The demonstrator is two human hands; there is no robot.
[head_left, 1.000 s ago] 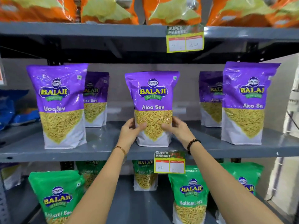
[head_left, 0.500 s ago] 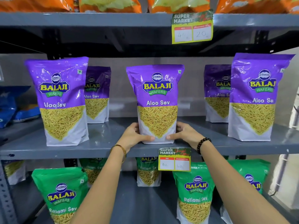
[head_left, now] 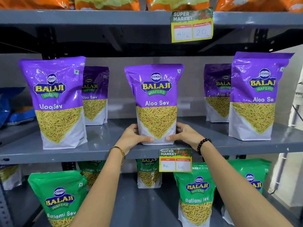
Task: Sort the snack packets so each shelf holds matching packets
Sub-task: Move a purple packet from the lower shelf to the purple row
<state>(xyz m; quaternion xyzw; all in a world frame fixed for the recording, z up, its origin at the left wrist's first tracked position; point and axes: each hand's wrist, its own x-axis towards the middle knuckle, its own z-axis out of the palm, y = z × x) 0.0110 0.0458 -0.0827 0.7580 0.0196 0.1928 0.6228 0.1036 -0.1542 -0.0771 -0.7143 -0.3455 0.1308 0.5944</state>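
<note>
Three grey shelves (head_left: 98,151) (metal rack)

Grey middle shelf (head_left: 101,149) carries five upright purple Aloo Sev packets (head_left: 155,102)

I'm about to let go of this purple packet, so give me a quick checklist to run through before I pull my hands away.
1. Right shelf: the centre Aloo Sev packet stands among other purple Aloo Sev packets. Ok.
2. Base down: its bottom looks settled on the middle shelf. Ok.
3. Upright: it stands straight, label facing out. Ok.
4. Hands: left hand and right hand both grip its lower corners. Not ok for leaving until released.
5. Edge margin: it sits near the front lip, just above the price tag. Whether that is stable, cannot tell.
6. Other shelves: green Ratlami Sev packets below all match. Ok.
</note>
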